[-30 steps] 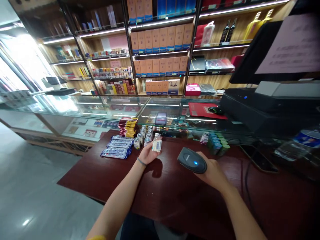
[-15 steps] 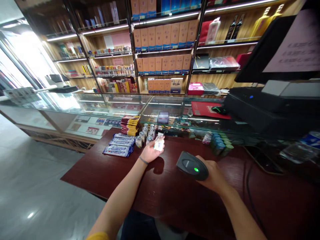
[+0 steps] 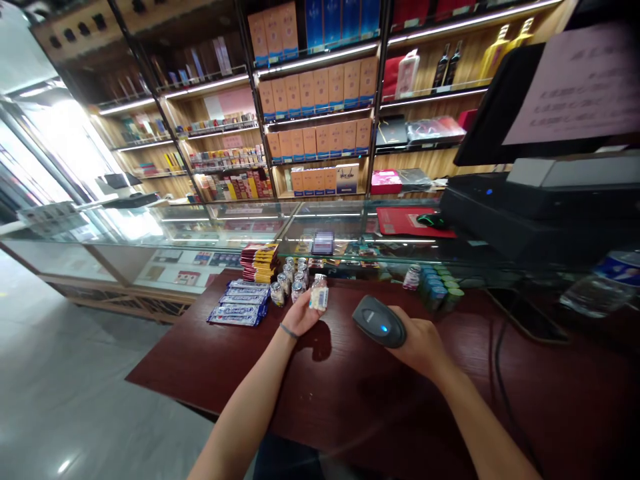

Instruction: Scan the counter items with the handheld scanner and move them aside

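My left hand is closed around a small bottle, its barcode label turned up and toward the scanner. In my right hand is a black barcode scanner with a blue light lit on top; its head points left at the bottle, a gap apart. Just behind my left hand stand several similar small bottles in a group. Left of them lie blue-and-white packets in a row, and a stack of red-and-yellow packets sits behind.
A lone small bottle and several green-lidded cans stand at the right of the brown table. Farther right are a phone, a cable and a plastic water bottle. A glass counter runs behind, with a monitor above.
The scanner's light has turned from green to blue. The bright glare on the bottle has gone, so its barcode shows. The camera view has shifted slightly; both hands keep their holds.
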A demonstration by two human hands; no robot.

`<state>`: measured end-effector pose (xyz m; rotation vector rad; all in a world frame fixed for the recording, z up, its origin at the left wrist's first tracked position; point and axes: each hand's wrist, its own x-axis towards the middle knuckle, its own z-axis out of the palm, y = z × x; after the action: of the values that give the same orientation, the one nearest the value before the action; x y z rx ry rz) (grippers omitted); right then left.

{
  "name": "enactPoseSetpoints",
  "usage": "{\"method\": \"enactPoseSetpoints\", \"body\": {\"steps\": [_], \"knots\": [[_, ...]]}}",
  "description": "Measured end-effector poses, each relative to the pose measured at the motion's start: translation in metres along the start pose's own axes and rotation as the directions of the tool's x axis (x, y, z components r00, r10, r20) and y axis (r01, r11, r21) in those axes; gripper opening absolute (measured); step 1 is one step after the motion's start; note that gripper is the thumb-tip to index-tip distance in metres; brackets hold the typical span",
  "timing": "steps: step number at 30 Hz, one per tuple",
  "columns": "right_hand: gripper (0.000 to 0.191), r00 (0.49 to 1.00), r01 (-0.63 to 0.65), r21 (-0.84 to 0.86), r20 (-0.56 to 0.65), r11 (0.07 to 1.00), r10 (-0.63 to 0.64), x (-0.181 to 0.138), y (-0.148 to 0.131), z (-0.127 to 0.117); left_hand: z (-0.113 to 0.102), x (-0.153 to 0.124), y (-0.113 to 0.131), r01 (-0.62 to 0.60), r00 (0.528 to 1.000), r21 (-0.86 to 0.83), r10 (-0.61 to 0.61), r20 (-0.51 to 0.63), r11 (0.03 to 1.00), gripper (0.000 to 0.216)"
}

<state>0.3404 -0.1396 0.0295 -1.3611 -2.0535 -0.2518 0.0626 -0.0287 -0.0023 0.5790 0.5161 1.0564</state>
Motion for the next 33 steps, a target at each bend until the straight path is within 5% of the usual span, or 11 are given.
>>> {"method": "enactPoseSetpoints", "body": {"steps": [8, 12, 15, 19, 24, 33], "knots": [[0.033, 0.994, -0.077, -0.07, -0.079, 0.995, 0.071, -0.001, 0.012, 0.007, 0.02, -0.004, 0.026, -0.29, 0.957, 0.142, 0.283, 0.068, 0.946, 0.047], [0.029, 0.989, -0.097, -0.076, -0.12, 0.992, 0.087, 0.0, 0.013, 0.005, 0.027, -0.024, 0.059, -0.464, 0.877, 0.301, 0.479, 0.024, 0.833, 0.041], [0.03, 0.985, -0.083, -0.075, -0.158, 0.994, 0.07, -0.001, 0.014, 0.005, 0.011, -0.042, 0.078, -0.521, 0.779, 0.462, 0.622, -0.087, 0.718, 0.043], [0.032, 0.982, -0.077, -0.094, -0.179, 0.993, 0.059, -0.002, 0.018, 0.009, -0.032, -0.065, 0.088, -0.442, 0.698, 0.678, 0.7, -0.151, 0.588, 0.048], [0.036, 0.978, -0.134, -0.085, -0.174, 0.987, 0.118, -0.003, 0.019, 0.012, -0.078, -0.083, 0.077, -0.26, 0.711, 0.852, 0.687, -0.15, 0.455, 0.048], [0.034, 0.974, -0.099, -0.127, -0.215, 0.987, 0.07, -0.006, 0.024, 0.013, -0.093, -0.084, 0.066, -0.201, 0.762, 0.927, 0.645, -0.056, 0.318, 0.043]]}}
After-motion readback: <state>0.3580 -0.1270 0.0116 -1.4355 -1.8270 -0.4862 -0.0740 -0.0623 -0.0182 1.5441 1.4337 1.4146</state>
